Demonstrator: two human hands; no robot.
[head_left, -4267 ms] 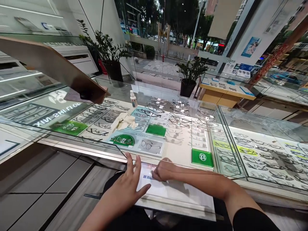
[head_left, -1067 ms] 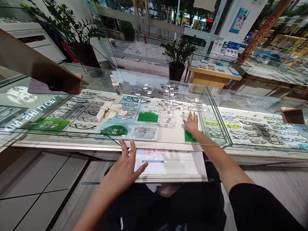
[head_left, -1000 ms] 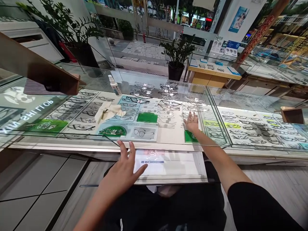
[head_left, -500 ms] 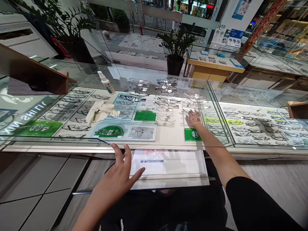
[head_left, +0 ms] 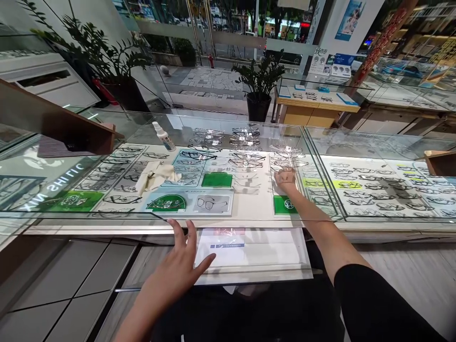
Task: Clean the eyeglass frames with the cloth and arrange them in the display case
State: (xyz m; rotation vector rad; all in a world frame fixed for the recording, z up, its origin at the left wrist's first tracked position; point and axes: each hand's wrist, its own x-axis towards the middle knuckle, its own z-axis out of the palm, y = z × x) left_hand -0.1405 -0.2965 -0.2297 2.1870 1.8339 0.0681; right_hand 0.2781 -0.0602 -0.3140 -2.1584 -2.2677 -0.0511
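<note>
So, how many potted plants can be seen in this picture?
2. One large plant stands on the left behind the glass counter; a smaller plant stands near the middle, by the entrance. Others may be hidden.

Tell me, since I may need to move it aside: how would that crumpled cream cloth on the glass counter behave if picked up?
The crumpled cream cloth lies in soft folds, so it would probably hang floppy and feel light. Pushed, it would likely bunch up or slide on the smooth glass counter top rather than roll. It seems unlikely to break, and no hand touches it.
</note>
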